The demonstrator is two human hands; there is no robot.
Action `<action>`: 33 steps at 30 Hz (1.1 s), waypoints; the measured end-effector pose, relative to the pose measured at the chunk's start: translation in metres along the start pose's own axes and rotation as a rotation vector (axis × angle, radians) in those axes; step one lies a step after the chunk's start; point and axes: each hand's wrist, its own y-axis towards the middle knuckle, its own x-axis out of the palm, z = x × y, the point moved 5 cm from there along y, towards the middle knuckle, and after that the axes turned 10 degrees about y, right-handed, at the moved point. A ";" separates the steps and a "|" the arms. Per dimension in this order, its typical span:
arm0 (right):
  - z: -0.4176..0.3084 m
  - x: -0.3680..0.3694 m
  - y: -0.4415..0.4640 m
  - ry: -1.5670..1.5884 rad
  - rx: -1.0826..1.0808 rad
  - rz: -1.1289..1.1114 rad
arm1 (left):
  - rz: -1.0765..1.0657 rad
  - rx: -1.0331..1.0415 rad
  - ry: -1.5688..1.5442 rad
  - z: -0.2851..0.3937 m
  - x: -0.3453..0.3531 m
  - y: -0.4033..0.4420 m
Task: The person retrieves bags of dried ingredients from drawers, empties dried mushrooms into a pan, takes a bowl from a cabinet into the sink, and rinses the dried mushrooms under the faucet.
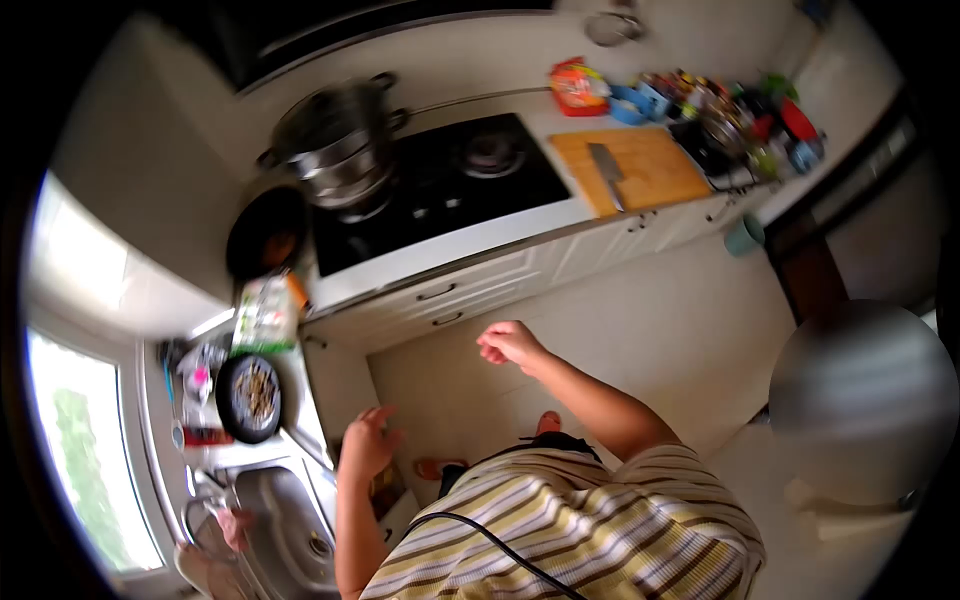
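Note:
My left hand (370, 443) is over the floor beside the sink counter, its fingers blurred and somewhat apart, with nothing visible in it. Farther forward, my right hand (510, 343) hangs in the air in front of the white cabinets with its fingers curled in; whatever it may hold is hidden. Nearest to the left hand is a black pan (232, 400) with pieces of food in it, on the counter by the window. A steel sink (285, 520) lies below that pan.
A steamer pot (345, 165) stands on the black stove (430, 205). To its left is a dark wok (250, 235). A cleaver (607, 172) lies on a wooden board (660, 175). A teal bin (744, 236) stands on the floor by the cabinets.

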 end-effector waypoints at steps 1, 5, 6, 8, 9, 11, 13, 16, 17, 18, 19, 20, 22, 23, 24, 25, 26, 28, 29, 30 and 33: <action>0.002 -0.053 -0.012 0.088 0.003 0.058 | -0.045 0.031 0.015 0.026 0.027 0.022; 0.020 -0.240 -0.050 0.362 -0.051 0.298 | -0.290 0.157 -0.077 0.165 0.110 0.099; 0.017 -0.274 -0.056 0.428 -0.056 0.343 | -0.347 0.228 -0.130 0.193 0.126 0.118; -0.001 -0.331 -0.063 0.464 -0.091 0.433 | -0.427 0.290 -0.166 0.238 0.156 0.151; -0.008 -0.358 -0.057 0.501 -0.096 0.447 | -0.470 0.298 -0.201 0.258 0.168 0.170; -0.021 -0.406 -0.045 0.593 -0.161 0.498 | -0.519 0.319 -0.201 0.289 0.195 0.205; -0.029 -0.449 -0.029 0.625 -0.167 0.561 | -0.633 0.255 -0.397 0.310 0.228 0.240; -0.032 -0.512 0.007 0.690 -0.169 0.668 | -0.816 0.156 -0.476 0.335 0.284 0.286; -0.027 -0.533 0.020 0.690 -0.162 0.712 | -0.840 0.163 -0.460 0.337 0.307 0.300; -0.019 -0.560 0.040 0.709 -0.179 0.753 | -0.901 0.129 -0.479 0.337 0.330 0.315; -0.016 -0.583 0.062 0.713 -0.197 0.772 | -0.948 0.108 -0.514 0.343 0.352 0.339; -0.010 -0.603 0.081 0.723 -0.175 0.801 | -0.975 0.061 -0.446 0.345 0.372 0.357; -0.018 -0.650 0.113 0.701 -0.161 0.849 | -0.990 0.045 -0.394 0.358 0.407 0.390; -0.018 -0.661 0.125 0.698 -0.153 0.871 | -0.936 0.160 -0.233 0.378 0.409 0.406; -0.007 -0.676 0.151 0.688 -0.191 0.802 | -0.904 0.170 -0.200 0.389 0.413 0.421; 0.001 -0.695 0.175 0.677 -0.236 0.737 | -0.871 0.187 -0.165 0.398 0.418 0.435; -0.002 -0.701 0.182 0.691 -0.233 0.756 | -0.863 0.171 -0.188 0.407 0.423 0.445; -0.014 -0.709 0.196 0.614 -0.192 0.804 | -0.871 0.147 -0.215 0.412 0.438 0.458; -0.016 -0.717 0.204 0.520 -0.149 0.824 | -0.880 0.129 -0.219 0.411 0.451 0.466; -0.003 -0.726 0.230 0.319 -0.255 0.889 | -0.864 0.136 -0.227 0.414 0.456 0.471; -0.018 -0.746 0.253 0.220 -0.249 0.733 | -0.819 -0.021 -0.317 0.435 0.468 0.481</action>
